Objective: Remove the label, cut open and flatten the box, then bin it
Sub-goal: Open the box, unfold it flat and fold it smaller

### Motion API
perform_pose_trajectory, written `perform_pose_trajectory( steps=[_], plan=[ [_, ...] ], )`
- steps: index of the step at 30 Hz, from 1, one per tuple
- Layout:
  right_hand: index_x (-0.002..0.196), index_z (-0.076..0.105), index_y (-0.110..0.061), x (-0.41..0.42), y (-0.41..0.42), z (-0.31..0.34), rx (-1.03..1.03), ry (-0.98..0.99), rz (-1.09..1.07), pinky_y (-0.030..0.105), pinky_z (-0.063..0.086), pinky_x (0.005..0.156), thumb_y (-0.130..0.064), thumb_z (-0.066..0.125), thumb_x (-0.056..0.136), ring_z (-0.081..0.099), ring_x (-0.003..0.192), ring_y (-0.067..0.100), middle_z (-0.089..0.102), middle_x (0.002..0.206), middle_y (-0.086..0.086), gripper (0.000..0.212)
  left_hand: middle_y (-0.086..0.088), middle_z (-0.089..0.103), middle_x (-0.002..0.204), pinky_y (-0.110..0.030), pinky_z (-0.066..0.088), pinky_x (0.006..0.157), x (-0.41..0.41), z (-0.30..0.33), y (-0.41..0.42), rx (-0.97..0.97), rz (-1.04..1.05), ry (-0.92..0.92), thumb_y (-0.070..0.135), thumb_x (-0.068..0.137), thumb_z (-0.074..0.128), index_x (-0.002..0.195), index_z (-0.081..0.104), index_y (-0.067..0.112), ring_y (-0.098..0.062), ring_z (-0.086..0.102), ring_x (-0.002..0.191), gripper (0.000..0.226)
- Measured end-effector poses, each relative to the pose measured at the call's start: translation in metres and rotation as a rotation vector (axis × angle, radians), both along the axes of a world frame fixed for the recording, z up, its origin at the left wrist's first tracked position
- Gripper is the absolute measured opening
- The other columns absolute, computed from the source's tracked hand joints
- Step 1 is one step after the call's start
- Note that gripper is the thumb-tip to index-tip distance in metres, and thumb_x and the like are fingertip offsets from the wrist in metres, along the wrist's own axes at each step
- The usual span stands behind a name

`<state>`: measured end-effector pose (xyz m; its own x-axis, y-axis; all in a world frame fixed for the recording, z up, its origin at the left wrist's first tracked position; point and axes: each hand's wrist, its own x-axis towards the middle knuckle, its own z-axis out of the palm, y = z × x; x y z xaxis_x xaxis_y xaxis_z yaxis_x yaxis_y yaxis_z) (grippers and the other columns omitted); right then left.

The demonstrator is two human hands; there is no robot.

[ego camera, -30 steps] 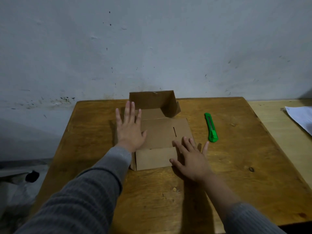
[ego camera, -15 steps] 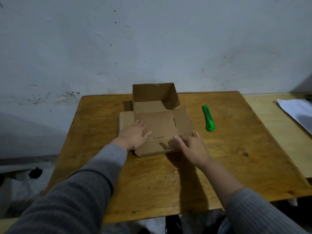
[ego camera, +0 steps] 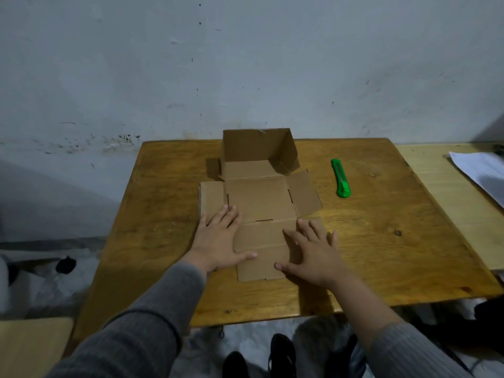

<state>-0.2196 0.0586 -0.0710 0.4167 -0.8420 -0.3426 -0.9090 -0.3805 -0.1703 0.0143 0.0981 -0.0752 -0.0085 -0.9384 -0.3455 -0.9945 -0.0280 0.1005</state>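
One partly flattened box (ego camera: 259, 199) is pressed onto the desk (ego camera: 381, 241) by two hands, left hand (ego camera: 218, 238) and right hand (ego camera: 313, 251), fingers straight, beside one green knife (ego camera: 340, 178).

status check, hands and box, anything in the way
Left hand, right hand flat on the box. Near panels flattened, far end upright. Green cutter lies clear, right.

knife (ego camera: 340, 178) right of box (ego camera: 259, 197)
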Motion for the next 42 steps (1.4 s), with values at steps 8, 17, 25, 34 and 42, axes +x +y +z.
perform_pose_trajectory(
  steps=[8, 17, 25, 34, 42],
  plan=[
    [0.150, 0.007, -0.034, 0.032, -0.002, 0.005, -0.177, 0.140, 0.187, 0.064, -0.023, 0.106, -0.092, 0.024, 0.066, -0.025, 0.144, 0.028, -0.013, 0.160, 0.008, 0.103, -0.002, -0.002, 0.163, -0.055, -0.006, 0.117, -0.022, 0.014, 0.017, -0.213, 0.075, -0.176, 0.066, 0.094, 0.013, 0.154, 0.013, 0.018, -0.018, -0.012, 0.149, 0.076],
    [0.146, -0.016, -0.044, 0.035, -0.013, -0.009, -0.002, 0.210, 0.135, 0.067, -0.013, 0.108, -0.096, 0.014, 0.059, -0.024, 0.143, 0.036, -0.026, 0.157, 0.002, 0.106, -0.014, -0.017, 0.160, -0.060, -0.014, 0.113, -0.052, 0.004, 0.004, -0.011, 0.170, -0.317, 0.055, 0.099, 0.013, 0.153, -0.010, 0.012, -0.028, -0.022, 0.146, 0.072],
    [0.145, -0.016, -0.045, 0.030, -0.009, -0.009, 0.022, 0.172, 0.155, 0.067, -0.013, 0.108, -0.098, 0.012, 0.057, -0.025, 0.143, 0.034, -0.027, 0.157, 0.000, 0.107, -0.021, -0.024, 0.156, -0.067, -0.022, 0.103, -0.023, 0.000, 0.030, -0.076, 0.437, -0.361, 0.080, 0.082, 0.000, 0.150, -0.019, 0.021, -0.038, -0.029, 0.142, 0.092],
    [0.145, -0.015, -0.046, 0.022, -0.003, -0.020, -0.016, 0.065, 0.131, 0.062, -0.018, 0.109, -0.095, 0.011, 0.061, -0.029, 0.142, 0.030, -0.027, 0.157, -0.003, 0.101, -0.013, -0.031, 0.156, -0.068, -0.014, 0.109, -0.008, -0.015, 0.040, 0.022, 0.498, -0.111, 0.073, 0.086, 0.000, 0.147, -0.026, 0.029, -0.034, -0.028, 0.143, 0.080],
    [0.148, 0.018, -0.036, 0.029, -0.048, 0.019, -0.391, -0.395, -0.148, 0.050, 0.015, 0.119, -0.040, 0.048, 0.095, 0.015, 0.146, 0.024, 0.021, 0.158, 0.003, 0.061, -0.006, -0.030, 0.156, -0.062, -0.019, 0.108, 0.002, 0.017, 0.002, 0.036, 0.504, -0.105, 0.092, 0.071, 0.018, 0.147, -0.028, 0.021, -0.031, -0.024, 0.145, 0.114]
  ],
)
